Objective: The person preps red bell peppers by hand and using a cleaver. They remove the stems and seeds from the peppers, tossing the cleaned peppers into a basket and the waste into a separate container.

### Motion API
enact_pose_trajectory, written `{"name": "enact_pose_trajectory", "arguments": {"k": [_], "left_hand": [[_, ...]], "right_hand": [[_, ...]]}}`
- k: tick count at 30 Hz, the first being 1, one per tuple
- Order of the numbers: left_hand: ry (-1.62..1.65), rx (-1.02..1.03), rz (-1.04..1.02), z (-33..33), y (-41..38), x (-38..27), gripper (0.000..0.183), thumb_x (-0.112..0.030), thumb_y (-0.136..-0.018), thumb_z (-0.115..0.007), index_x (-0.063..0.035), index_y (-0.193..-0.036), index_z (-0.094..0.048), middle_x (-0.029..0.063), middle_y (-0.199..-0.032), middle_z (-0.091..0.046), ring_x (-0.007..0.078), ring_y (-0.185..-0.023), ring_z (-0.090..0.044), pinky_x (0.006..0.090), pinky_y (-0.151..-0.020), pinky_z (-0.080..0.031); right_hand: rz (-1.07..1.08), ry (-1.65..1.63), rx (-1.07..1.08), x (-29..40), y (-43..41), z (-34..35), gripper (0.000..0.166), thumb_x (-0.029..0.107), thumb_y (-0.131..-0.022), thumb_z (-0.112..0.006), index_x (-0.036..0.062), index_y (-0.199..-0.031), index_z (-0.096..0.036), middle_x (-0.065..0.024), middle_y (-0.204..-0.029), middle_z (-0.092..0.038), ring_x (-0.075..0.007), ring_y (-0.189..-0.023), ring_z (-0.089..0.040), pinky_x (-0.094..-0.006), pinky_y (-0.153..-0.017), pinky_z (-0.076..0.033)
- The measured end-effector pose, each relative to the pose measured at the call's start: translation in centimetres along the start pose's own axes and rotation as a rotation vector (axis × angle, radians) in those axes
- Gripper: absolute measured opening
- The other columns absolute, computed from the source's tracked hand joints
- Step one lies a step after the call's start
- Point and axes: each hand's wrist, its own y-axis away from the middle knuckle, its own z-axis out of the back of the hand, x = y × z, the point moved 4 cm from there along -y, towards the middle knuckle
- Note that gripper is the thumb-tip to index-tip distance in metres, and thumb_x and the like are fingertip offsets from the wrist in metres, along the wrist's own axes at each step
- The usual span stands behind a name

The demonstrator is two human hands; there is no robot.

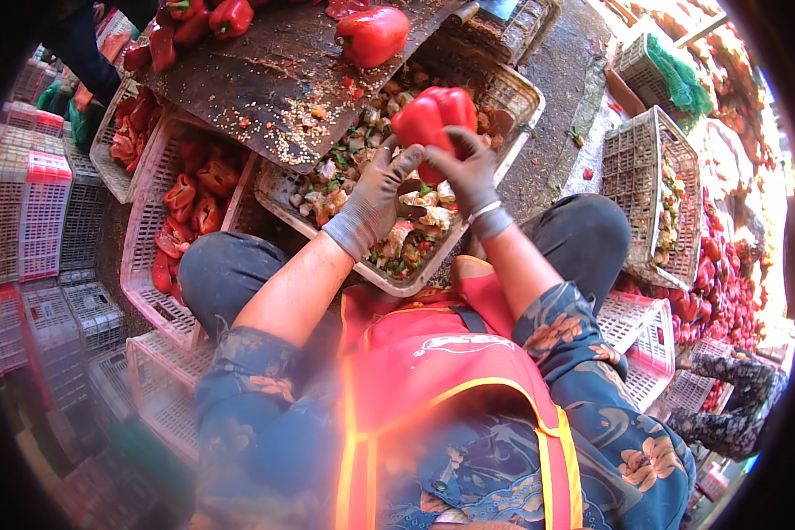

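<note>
A red bell pepper is held above a plastic crate of pepper cores and scraps. My right hand, in a grey glove, grips its lower right side. Against its lower left side are the thumb and fingers of my gloved left hand; whether this hand bears any of its weight cannot be told. Another whole red pepper lies on a dark board strewn with pale seeds. More red peppers sit at the board's far left.
At my left stands a pink crate with opened red peppers, beside another crate of pepper pieces. Stacked crates fill the far left. On the right are a crate with scraps, a pepper heap and another person's patterned sleeve.
</note>
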Motion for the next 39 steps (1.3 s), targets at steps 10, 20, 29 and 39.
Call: {"name": "enact_pose_trajectory", "arguments": {"k": [10,20,29,39], "left_hand": [[0.523,0.267,-0.263,0.4,2.8,-0.9,0.054,-0.026,-0.087,-0.074,-0.0084,-0.133,-0.052,0.0068,-0.128,-0.06,0.0213,-0.12,-0.057,0.0383,-0.109,-0.043],[0.484,-0.151,-0.49,6.4,5.2,-4.0,0.035,-0.011,-0.084,-0.073,-0.0074,-0.117,-0.059,0.0058,-0.109,-0.065,0.0207,-0.097,-0.066,0.0356,-0.085,-0.057],[0.326,0.001,-0.643,7.7,8.4,-7.5,0.084,-0.052,-0.092,-0.062,-0.0065,-0.149,-0.022,0.0202,-0.138,-0.047,0.0294,-0.118,-0.056,0.0442,-0.101,-0.049],[-0.092,-0.168,-0.652,2.6,6.0,-5.7,0.039,-0.01,-0.093,-0.067,0.0038,-0.128,-0.053,0.0083,-0.114,-0.065,0.0125,-0.101,-0.061,0.0278,-0.091,-0.051]], "right_hand": [[-0.165,-0.718,0.17,4.4,3.8,-1.6,0.025,0.005,-0.089,-0.068,0.0021,-0.114,-0.066,-0.0071,-0.108,-0.067,-0.0173,-0.1,-0.064,-0.0308,-0.092,-0.052],[-0.276,-1.147,0.489,5.9,2.7,-2.6,0.023,0.019,-0.094,-0.062,0.0106,-0.114,-0.059,-0.0096,-0.121,-0.063,-0.0274,-0.114,-0.061,-0.0479,-0.101,-0.048],[0.225,-0.237,0.342,8.0,3.2,-3.9,0.017,-0.004,-0.083,-0.068,0.0026,-0.099,-0.063,-0.0042,-0.097,-0.065,-0.0129,-0.091,-0.061,-0.0268,-0.08,-0.049],[0.09,-0.546,0.368,9.2,4.0,-5.0,0.064,0.008,-0.085,-0.073,0.0059,-0.141,-0.042,-0.0144,-0.143,-0.045,-0.0248,-0.132,-0.046,-0.0378,-0.108,-0.04]]}}
